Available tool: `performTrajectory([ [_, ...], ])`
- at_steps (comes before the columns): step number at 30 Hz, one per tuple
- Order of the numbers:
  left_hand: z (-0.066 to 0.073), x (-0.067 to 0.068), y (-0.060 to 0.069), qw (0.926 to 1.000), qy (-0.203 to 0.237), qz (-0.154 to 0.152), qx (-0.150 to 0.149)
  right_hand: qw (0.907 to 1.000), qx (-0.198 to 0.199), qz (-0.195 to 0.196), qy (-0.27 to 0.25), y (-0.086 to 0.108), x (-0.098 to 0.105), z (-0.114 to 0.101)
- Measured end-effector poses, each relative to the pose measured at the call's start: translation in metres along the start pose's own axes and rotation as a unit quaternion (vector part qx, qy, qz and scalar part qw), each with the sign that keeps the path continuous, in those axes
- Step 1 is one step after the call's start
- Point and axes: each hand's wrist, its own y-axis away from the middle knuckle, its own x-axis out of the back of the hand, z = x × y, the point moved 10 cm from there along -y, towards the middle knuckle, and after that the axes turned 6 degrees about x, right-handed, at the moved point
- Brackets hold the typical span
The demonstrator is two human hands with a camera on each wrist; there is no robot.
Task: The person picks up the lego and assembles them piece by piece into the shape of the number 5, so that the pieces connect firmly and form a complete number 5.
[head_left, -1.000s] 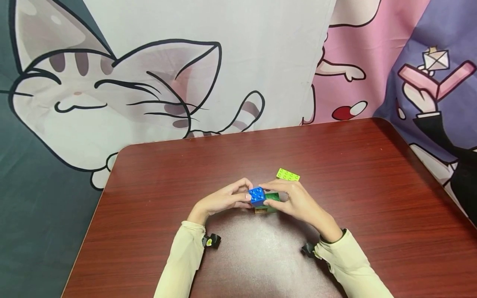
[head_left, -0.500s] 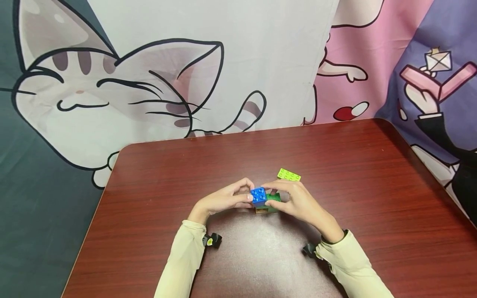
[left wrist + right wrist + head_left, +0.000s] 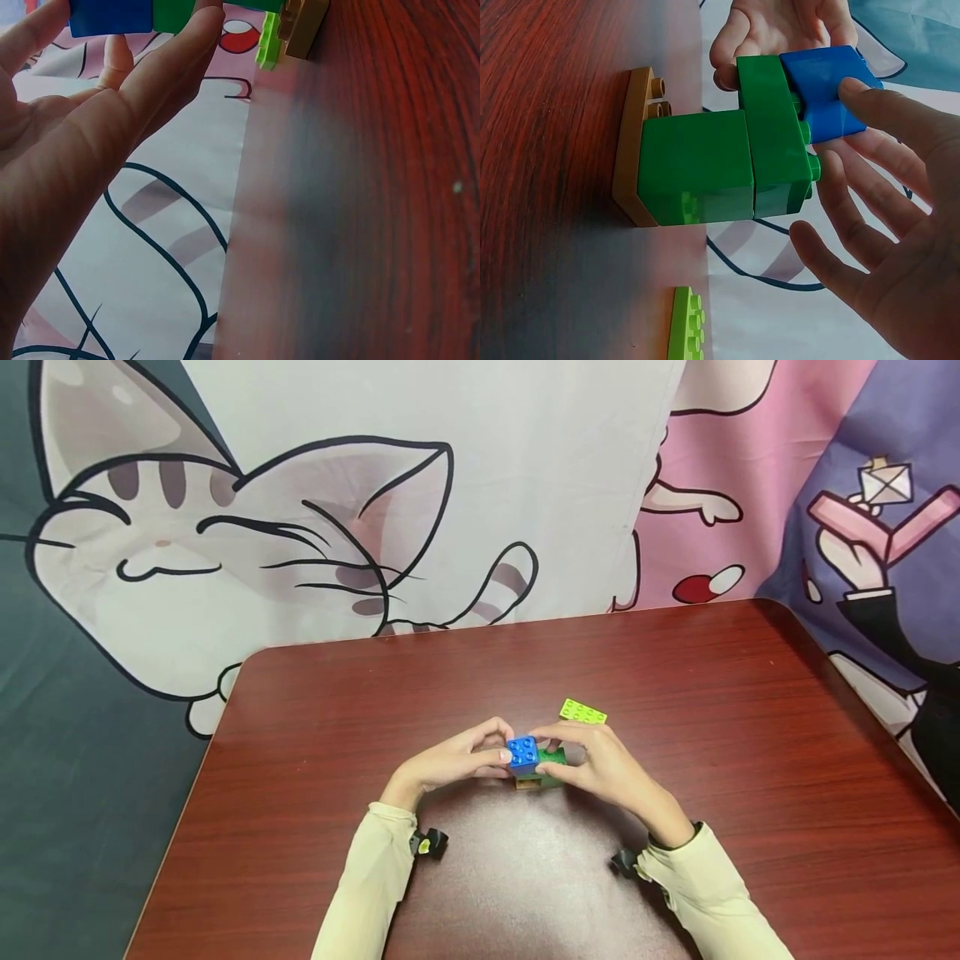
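A blue building brick (image 3: 522, 752) sits on the left end of a stack of green building bricks (image 3: 697, 169). In the right wrist view it tilts slightly, with some green studs showing beneath it. A flat brown brick (image 3: 628, 150) forms the base of the stack, on the table. My right hand (image 3: 603, 768) pinches the blue brick between thumb and fingers, the other fingers spread beside the green bricks. From the other side, my left hand (image 3: 450, 762) holds the stack, its thumb against the blue brick and lower fingers at the green one (image 3: 171, 16).
A lime-green flat brick (image 3: 582, 712) lies on the dark red-brown table (image 3: 360, 702) just beyond the right hand. A cloth backdrop (image 3: 570, 460) with cartoon drawings hangs behind the far edge. Each wrist wears a small black camera (image 3: 431, 843).
The blue brick has turned slightly and now sits straighter on the green bricks. Both hands stay at nearly the same spot; the whole view has shifted slightly.
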Motion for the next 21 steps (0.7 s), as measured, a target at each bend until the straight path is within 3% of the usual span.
performTrajectory([
  [21,0.0004,-0.0006,-0.0005,0.9999,-0.005,0.009,0.002,1.0,0.003,-0.004,0.001,0.0014,-0.0006,0.0029],
])
